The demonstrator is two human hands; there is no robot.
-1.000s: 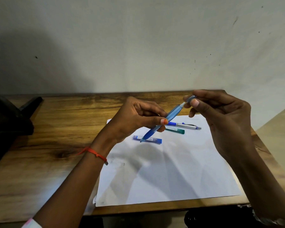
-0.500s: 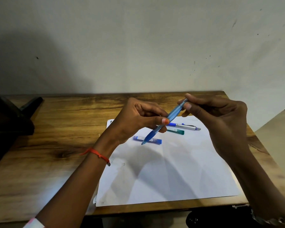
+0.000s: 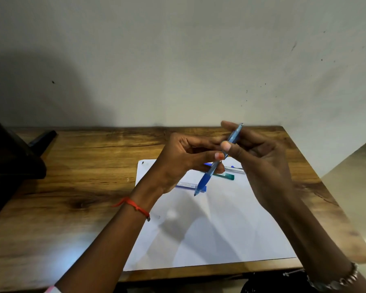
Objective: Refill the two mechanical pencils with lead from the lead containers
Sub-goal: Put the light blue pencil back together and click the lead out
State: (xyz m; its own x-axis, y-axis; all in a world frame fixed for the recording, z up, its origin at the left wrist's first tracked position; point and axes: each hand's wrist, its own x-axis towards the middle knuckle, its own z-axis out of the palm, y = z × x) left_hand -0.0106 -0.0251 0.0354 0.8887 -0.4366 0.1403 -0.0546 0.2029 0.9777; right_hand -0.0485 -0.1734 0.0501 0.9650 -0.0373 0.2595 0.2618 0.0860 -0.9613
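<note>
Blue pencil (image 3: 205, 179): tilted above paper (image 3: 220, 233), tip down. Left hand (image 3: 178, 163) grip pinched on barrel; right hand (image 3: 266, 166) grip pinched near top.

Paper sheet (image 3: 220, 240) on wooden table (image 3: 82, 187)

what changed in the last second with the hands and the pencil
The right hand slid from the top end of the blue pencil down the barrel. Its thumb is now close to the thumb of the left hand, and the top end sticks out past the fingers. The pencil tilted slightly steeper. The left hand holds the barrel as before. The other pencil, green lead container and blue lead container lie unmoved on the paper.
</note>
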